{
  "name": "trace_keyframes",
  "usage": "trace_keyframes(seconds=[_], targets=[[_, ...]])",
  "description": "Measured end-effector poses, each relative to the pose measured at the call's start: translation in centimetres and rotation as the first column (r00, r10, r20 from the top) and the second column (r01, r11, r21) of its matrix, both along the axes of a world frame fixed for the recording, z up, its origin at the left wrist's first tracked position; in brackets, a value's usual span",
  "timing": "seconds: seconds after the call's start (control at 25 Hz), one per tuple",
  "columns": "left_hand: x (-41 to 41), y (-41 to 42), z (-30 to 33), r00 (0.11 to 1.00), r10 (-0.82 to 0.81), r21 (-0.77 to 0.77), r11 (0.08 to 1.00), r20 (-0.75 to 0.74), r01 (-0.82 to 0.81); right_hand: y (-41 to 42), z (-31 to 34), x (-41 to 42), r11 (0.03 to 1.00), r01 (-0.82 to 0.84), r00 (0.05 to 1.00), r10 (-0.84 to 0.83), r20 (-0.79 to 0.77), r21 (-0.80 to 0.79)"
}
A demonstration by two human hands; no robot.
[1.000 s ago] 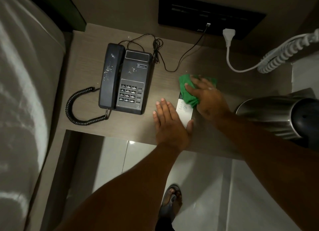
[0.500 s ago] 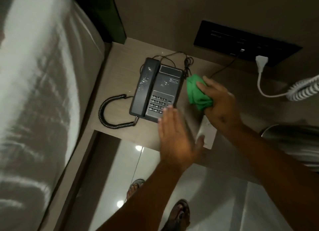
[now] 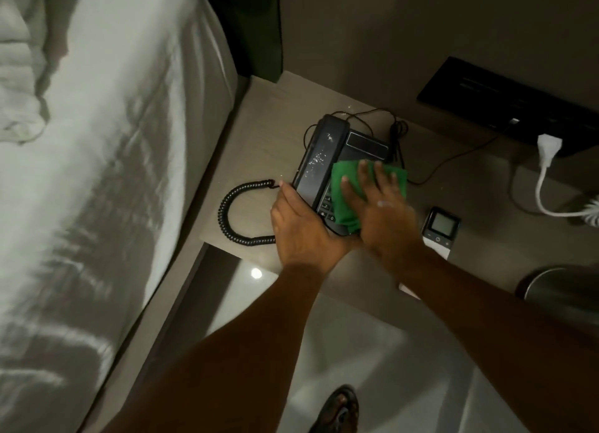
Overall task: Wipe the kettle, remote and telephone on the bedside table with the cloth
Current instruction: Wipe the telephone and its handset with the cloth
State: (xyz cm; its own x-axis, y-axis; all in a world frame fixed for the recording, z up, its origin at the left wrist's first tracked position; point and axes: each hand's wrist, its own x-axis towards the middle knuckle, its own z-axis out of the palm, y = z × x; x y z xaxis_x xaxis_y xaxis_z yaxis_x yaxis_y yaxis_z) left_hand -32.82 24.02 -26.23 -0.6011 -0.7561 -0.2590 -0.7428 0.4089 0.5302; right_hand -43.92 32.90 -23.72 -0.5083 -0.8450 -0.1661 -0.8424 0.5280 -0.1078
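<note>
A black telephone (image 3: pixel 324 160) with white specks on its handset sits on the beige bedside table (image 3: pixel 259 141). My right hand (image 3: pixel 379 206) presses a green cloth (image 3: pixel 345 186) flat onto the keypad. My left hand (image 3: pixel 301 228) grips the telephone's near left corner, by the handset. The white remote (image 3: pixel 440 228) with a small screen lies on the table to the right, untouched. The steel kettle (image 3: pixel 557 290) shows partly at the right edge.
A coiled black handset cord (image 3: pixel 236 212) loops left of the telephone. Thin black cables (image 3: pixel 453 160) run to a dark wall panel (image 3: pixel 505 105), where a white plug (image 3: pixel 547 147) and cord hang. The bed (image 3: pixel 97 173) lies on the left, tiled floor below.
My right hand carried the cloth from the remote leftward onto the telephone's keypad. My left hand left the remote and took hold of the telephone's near corner. The view shifted left.
</note>
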Motion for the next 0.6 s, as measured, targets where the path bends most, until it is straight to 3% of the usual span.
trace_keyframes(seconds=[0.08, 0.2, 0.4, 0.48, 0.6], targets=[[0.0, 0.0, 0.2, 1.0, 0.013, -0.013, 1.0, -0.016, -0.013, -2.0, 0.0, -3.4, 0.994, 0.078, 0.996, -0.074, -0.058, 0.073], [0.0, 0.2, 0.2, 0.999, 0.034, 0.009, 0.999, -0.031, -0.034, -5.0, 0.9, -6.9, 0.975, 0.221, 0.975, -0.221, -0.005, 0.035], [-0.3, 0.0, -0.2, 1.0, 0.025, 0.009, 1.0, -0.001, -0.025, 1.1, 0.7, 0.7, 0.998, 0.018, 0.999, -0.016, 0.043, -0.058], [-0.3, 0.1, -0.2, 0.999, 0.031, 0.009, 0.999, 0.016, -0.031, 1.4, 0.5, -0.3, 0.999, -0.017, 0.999, 0.018, 0.038, -0.029], [-0.2, 0.3, -0.2, 0.998, 0.059, 0.012, 0.998, -0.008, -0.059, -2.7, 0.6, -4.8, 0.984, 0.176, 0.983, -0.175, 0.058, -0.022]])
